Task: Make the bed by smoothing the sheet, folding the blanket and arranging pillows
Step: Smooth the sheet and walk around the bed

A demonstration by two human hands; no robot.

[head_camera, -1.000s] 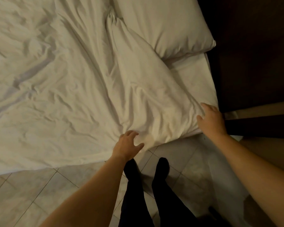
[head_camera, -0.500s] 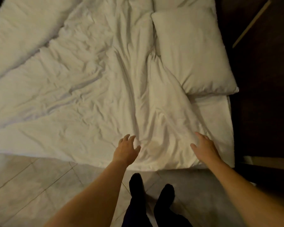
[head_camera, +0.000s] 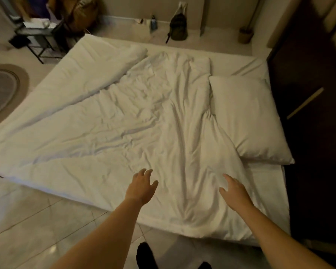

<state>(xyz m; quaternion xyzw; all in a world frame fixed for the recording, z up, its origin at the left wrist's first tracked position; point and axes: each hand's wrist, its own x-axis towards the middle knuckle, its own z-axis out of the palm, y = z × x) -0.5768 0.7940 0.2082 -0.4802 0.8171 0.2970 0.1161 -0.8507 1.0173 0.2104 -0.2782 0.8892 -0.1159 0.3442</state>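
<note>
Both hands reach out over the near edge of the blanket [head_camera: 144,121], the left hand [head_camera: 142,188] and the right hand [head_camera: 234,193] well apart from each other, fingers spread and gripping nothing; whether the palms touch the cloth or hover just above it cannot be told. That spread, flat-handed reach looks like readiness to smooth or take hold of the rumpled white blanket, which lies across most of the bed [head_camera: 241,61] with deep creases fanning from the near edge toward the pillow [head_camera: 248,117]. The pillow lies at the right of the blanket, its near-left corner just touching a ridge of bunched cloth, probably where it belongs at the head end. Left of the pillow, across the blanket, a long fold of blanket is rolled back along the far-left side, so folding is not yet done by my reading. The bed sits low on a pale tiled floor [head_camera: 37,220]. Beyond the pillow, against the far wall, stands a dark backpack [head_camera: 178,28]; far to the pillow's left are a metal-framed rack [head_camera: 41,35] and a round grey rug [head_camera: 2,90].
</note>
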